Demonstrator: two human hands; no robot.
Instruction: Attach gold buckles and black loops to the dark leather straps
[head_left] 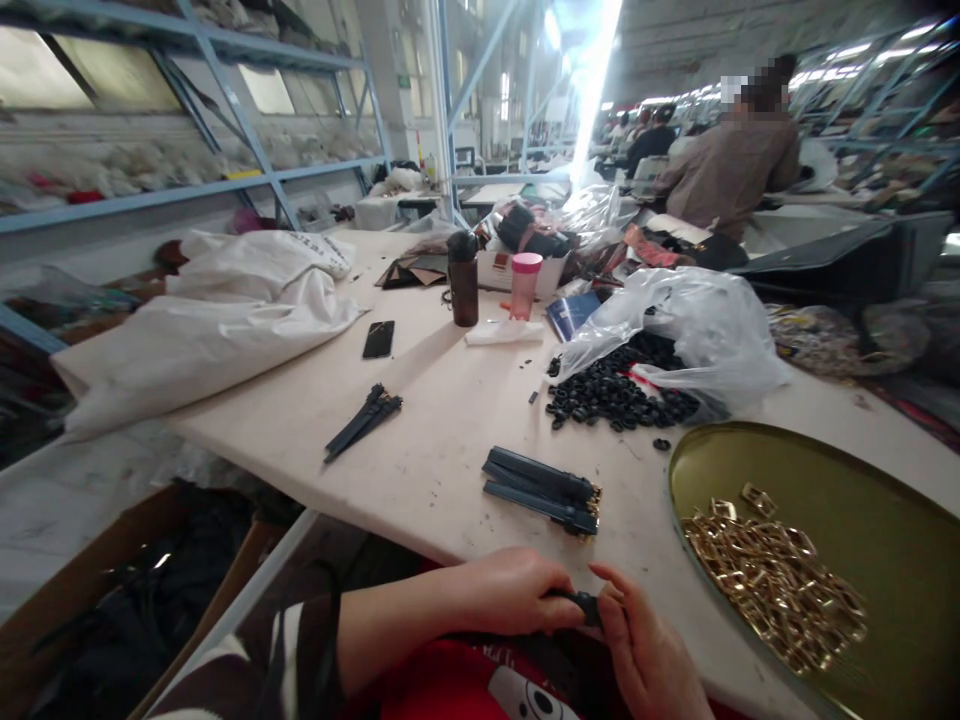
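Note:
My left hand (525,592) is closed around a dark strap (585,606) at the front edge of the table. Against the strap's other end, my right hand (637,630) has its fingers pressed together, with the thumb side raised. Most of the strap is hidden by my fingers. Just beyond my hands lies a stack of dark straps with gold buckles (544,490). A smaller bunch of similar straps (364,420) rests farther left. To the right, gold buckles (780,585) are heaped on a round gold-coloured tray (900,560).
Small black loops (619,395) spill from a clear plastic bag (697,330). A phone (379,339), a dark bottle (463,285) and a pink cup (523,288) are toward the back. White sacking (225,320) covers the left side. A person (735,165) stands in the background.

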